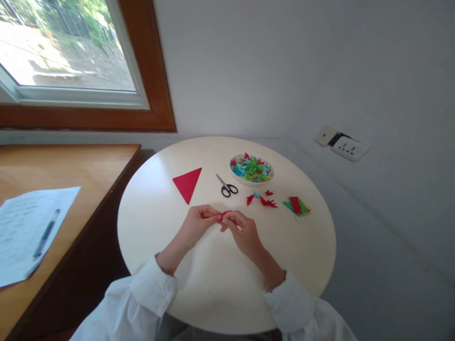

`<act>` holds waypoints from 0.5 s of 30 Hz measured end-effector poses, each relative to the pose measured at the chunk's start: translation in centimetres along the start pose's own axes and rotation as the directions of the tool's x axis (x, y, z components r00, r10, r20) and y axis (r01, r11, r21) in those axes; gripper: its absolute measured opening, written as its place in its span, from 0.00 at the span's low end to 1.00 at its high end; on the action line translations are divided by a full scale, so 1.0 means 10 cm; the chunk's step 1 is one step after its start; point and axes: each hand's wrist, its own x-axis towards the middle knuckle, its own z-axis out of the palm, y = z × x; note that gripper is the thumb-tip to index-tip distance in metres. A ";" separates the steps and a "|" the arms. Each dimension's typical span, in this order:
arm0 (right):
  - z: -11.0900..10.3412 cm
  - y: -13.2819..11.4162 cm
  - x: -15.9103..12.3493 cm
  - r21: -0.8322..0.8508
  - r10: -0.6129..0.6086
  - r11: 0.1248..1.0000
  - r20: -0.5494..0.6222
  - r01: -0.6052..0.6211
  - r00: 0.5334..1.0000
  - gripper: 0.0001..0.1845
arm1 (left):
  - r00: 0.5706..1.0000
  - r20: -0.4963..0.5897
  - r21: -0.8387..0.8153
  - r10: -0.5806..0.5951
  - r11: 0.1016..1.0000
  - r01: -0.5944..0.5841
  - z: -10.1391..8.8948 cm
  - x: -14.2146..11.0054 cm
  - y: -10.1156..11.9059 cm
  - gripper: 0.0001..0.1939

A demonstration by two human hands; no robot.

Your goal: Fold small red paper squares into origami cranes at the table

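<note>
Between my two hands is a small piece of red paper (224, 214), mostly covered by the fingers, so its folds cannot be made out. My left hand (201, 222) pinches its left side between thumb and fingertips. On the other side, my right hand (243, 230) is closed on it too, with the fingertips nearly meeting the left ones. Beyond the hands lies a large red paper triangle (187, 184). A pair of scissors (227, 185) with black handles rests on the table, blades pointing away to the left.
A white bowl (241, 180) of colourful folded paper pieces stands at the back of the round white table (213, 289). Small red folded pieces (268, 202) and a stack of coloured paper strips (296, 205) lie right. A wooden desk at left holds papers (21, 232) and a pen (46, 234).
</note>
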 end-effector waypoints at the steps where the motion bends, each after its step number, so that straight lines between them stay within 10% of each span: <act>1: 0.01 0.01 0.00 0.016 0.003 1.000 -0.008 -0.003 1.000 0.05 | 1.000 -0.013 -0.001 -0.001 1.000 0.001 0.00 0.00 0.00 0.06; 15: 0.04 0.02 -0.03 -0.025 -0.031 0.999 -0.080 0.030 0.996 0.05 | 0.997 0.030 0.075 0.069 0.995 -0.071 0.02 -0.02 -0.01 0.05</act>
